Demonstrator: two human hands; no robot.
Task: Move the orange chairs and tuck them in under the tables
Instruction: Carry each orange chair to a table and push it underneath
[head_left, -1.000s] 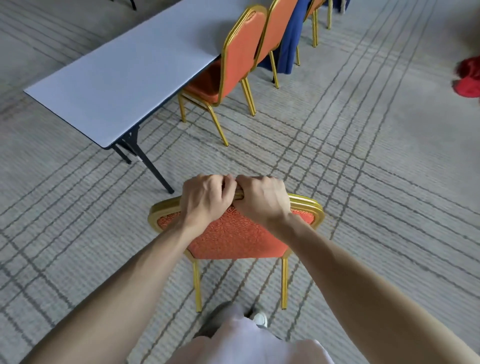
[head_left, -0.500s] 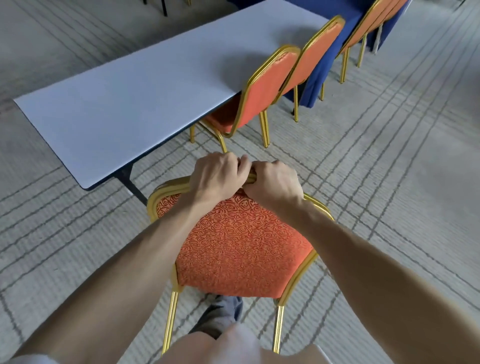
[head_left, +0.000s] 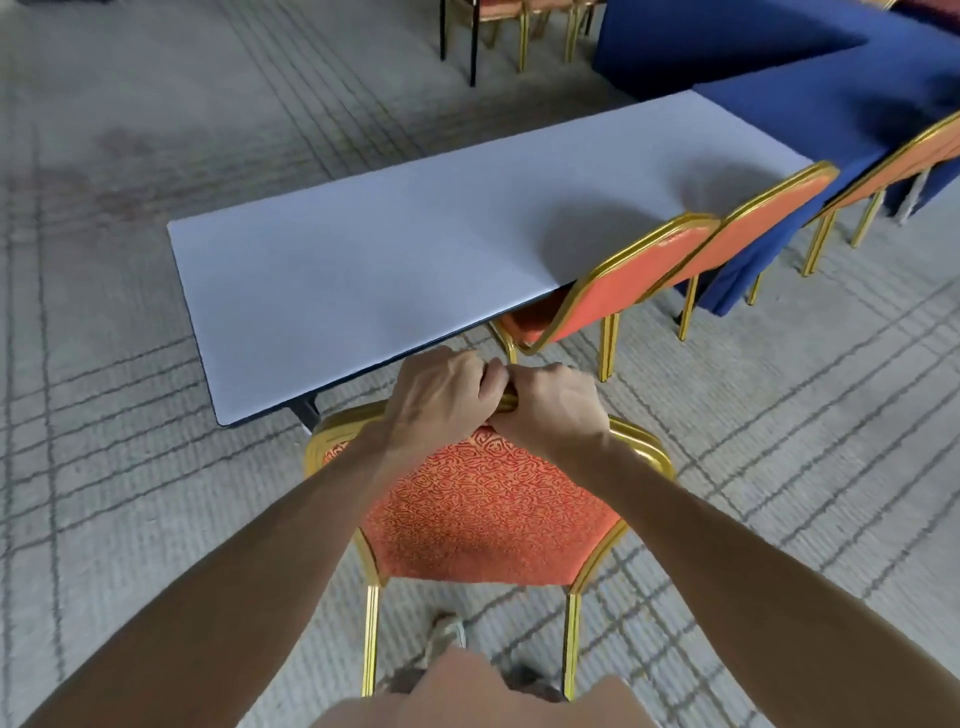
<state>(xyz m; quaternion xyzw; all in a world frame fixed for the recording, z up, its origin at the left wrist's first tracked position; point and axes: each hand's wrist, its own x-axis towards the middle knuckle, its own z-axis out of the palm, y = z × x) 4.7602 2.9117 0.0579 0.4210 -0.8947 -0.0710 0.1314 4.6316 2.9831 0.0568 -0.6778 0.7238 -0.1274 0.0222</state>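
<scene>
Orange chair: back's top rail wrapped by left hand and right hand grips.

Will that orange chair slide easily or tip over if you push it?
Probably stiff: the orange chair has a metal-looking gold frame. Thin legs on carpet would likely drag, not glide. Pushed up top, where the left hand and right hand grip, it might tip.

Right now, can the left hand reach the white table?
Probably yes. The white table ends just past the left hand, with nothing between. But that hand grips the orange chair by its top rail, so it must let go first.
</scene>
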